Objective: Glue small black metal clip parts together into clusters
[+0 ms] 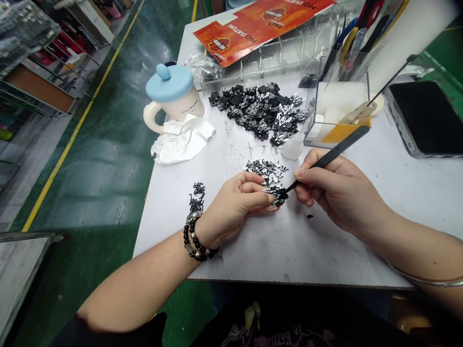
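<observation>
My left hand pinches a small black part with silvery pieces between thumb and fingers, just above the white tabletop. In my right hand is a pair of black tweezers, held like a pen, its tip touching or very close to that part. Behind my left fingers lies a little heap of tiny silvery metal pieces. A larger pile of black parts with shiny bits sits farther back. Small dark curved pieces lie left of my left wrist. One black fragment rests below my right hand.
At the back left stand a lidded mug and a crumpled tissue. A clear holder with tools and a phone are at the right. Orange printed card lies over clear plastic trays at the back.
</observation>
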The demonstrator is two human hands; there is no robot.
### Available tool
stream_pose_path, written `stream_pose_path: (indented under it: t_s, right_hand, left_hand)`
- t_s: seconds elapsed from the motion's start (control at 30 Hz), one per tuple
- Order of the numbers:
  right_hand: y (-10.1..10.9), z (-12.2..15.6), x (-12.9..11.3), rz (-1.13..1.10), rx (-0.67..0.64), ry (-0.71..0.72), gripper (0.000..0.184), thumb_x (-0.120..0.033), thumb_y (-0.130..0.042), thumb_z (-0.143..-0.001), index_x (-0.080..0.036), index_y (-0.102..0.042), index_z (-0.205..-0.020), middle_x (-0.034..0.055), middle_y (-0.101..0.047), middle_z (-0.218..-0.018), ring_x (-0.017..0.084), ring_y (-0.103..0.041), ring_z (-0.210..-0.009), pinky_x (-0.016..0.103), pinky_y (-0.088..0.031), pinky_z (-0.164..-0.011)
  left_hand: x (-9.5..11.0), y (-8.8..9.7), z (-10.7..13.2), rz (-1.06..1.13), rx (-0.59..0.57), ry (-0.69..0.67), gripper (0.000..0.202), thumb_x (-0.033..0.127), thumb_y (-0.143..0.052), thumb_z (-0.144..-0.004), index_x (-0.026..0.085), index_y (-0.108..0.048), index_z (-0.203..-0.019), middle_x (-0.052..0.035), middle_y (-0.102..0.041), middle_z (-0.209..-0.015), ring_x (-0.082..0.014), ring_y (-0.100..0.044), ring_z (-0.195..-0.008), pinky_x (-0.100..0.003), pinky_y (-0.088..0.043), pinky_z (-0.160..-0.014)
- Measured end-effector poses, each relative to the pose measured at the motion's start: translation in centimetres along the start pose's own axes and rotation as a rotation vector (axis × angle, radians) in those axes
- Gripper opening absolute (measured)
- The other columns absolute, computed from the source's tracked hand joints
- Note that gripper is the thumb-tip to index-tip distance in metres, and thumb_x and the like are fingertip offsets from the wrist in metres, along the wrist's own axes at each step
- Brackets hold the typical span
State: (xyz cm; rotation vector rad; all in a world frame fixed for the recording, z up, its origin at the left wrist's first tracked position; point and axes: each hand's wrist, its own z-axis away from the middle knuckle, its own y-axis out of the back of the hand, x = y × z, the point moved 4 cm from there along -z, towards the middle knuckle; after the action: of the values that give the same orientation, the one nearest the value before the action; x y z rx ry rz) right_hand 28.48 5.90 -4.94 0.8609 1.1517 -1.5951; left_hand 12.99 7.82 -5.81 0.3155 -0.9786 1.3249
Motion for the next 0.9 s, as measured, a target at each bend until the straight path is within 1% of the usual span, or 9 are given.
stream_pose_path:
  t_s: [0.17,0.27,0.4,0.47,0.63,0.77,0.83,0.9]
  right_hand:
    - [0.1,0.0,0.1,0.030,-0.020,0.031,0.017,-0.012,-0.058,-0.078,-0.019,-0.047,-0.067,-0.0039,-0.053,-0.046,0.008,-0.048,-0.043,0.016,-0.036,-0.040]
    - [0.1,0.0,0.2,0.040,-0.032,0.050,0.017,-0.013,-0.059,-0.078,-0.019,-0.047,-0.068,-0.0042,-0.053,-0.048,0.008,-0.048,-0.043,0.017,-0.037,-0.041]
    - [0.1,0.1,0.1,0.049,-0.045,0.061,0.017,-0.014,-0.060,-0.079,-0.019,-0.048,-0.069,-0.0044,-0.052,-0.048,0.009,-0.048,-0.044,0.018,-0.037,-0.041]
    - [0.1,0.2,-0.2,0.068,-0.045,0.098,0.016,-0.015,-0.061,-0.080,-0.019,-0.050,-0.069,-0.0044,-0.052,-0.049,0.009,-0.049,-0.045,0.019,-0.037,-0.041]
    - [0.9,1.1,-1.9,0.094,-0.035,0.304,0.011,-0.017,-0.063,-0.083,-0.021,-0.056,-0.075,-0.0030,-0.052,-0.055,0.011,-0.052,-0.051,0.023,-0.041,-0.046]
    - [1.3,2.4,-2.5,0.270,-0.049,0.498,0.007,-0.024,-0.067,-0.082,-0.025,-0.060,-0.082,0.0007,-0.058,-0.069,0.016,-0.054,-0.058,0.030,-0.041,-0.051]
    - [1.2,2.9,-2.6,0.356,-0.027,0.594,0.008,-0.022,-0.068,-0.081,-0.025,-0.062,-0.085,0.0019,-0.058,-0.074,0.018,-0.055,-0.064,0.034,-0.042,-0.056]
    - [1.0,3.1,-2.7,0.396,-0.032,0.669,0.012,-0.016,-0.067,-0.080,-0.025,-0.063,-0.086,0.0018,-0.057,-0.076,0.019,-0.056,-0.069,0.036,-0.042,-0.060]
  left_hand:
    - [-0.1,0.0,0.1,0.011,-0.006,0.016,0.029,0.002,-0.067,-0.068,0.014,-0.051,-0.088,0.0020,-0.064,-0.067,-0.0112,-0.066,-0.065,-0.033,-0.057,-0.076]
    - [-0.2,0.1,0.0,0.021,0.002,0.026,0.028,0.002,-0.067,-0.068,0.014,-0.051,-0.088,0.0011,-0.064,-0.067,-0.0123,-0.066,-0.067,-0.033,-0.057,-0.076]
    - [-0.3,0.1,-0.1,0.051,-0.005,0.071,0.029,0.001,-0.066,-0.068,0.014,-0.051,-0.089,-0.0002,-0.065,-0.068,-0.0146,-0.068,-0.070,-0.030,-0.058,-0.070]
    - [-0.3,0.1,-0.1,0.075,-0.013,0.089,0.029,0.000,-0.065,-0.068,0.013,-0.051,-0.089,-0.0002,-0.064,-0.067,-0.0155,-0.068,-0.071,-0.027,-0.058,-0.067]
    - [-0.1,-0.1,0.1,0.127,-0.031,0.102,0.027,-0.002,-0.062,-0.070,0.013,-0.051,-0.089,-0.0011,-0.063,-0.070,-0.0163,-0.070,-0.070,-0.025,-0.058,-0.066]
    - [0.0,0.0,0.1,0.175,-0.049,0.113,0.026,-0.002,-0.061,-0.070,0.013,-0.051,-0.089,-0.0023,-0.064,-0.073,-0.0172,-0.071,-0.071,-0.024,-0.059,-0.067]
    - [0.0,0.0,0.1,0.222,-0.061,0.129,0.026,-0.002,-0.059,-0.071,0.013,-0.050,-0.090,-0.0031,-0.064,-0.074,-0.0179,-0.071,-0.073,-0.024,-0.059,-0.068]
    - [-0.1,0.1,0.1,0.275,-0.072,0.152,0.026,-0.002,-0.059,-0.071,0.013,-0.051,-0.091,-0.0036,-0.065,-0.074,-0.0177,-0.072,-0.072,-0.023,-0.059,-0.070]
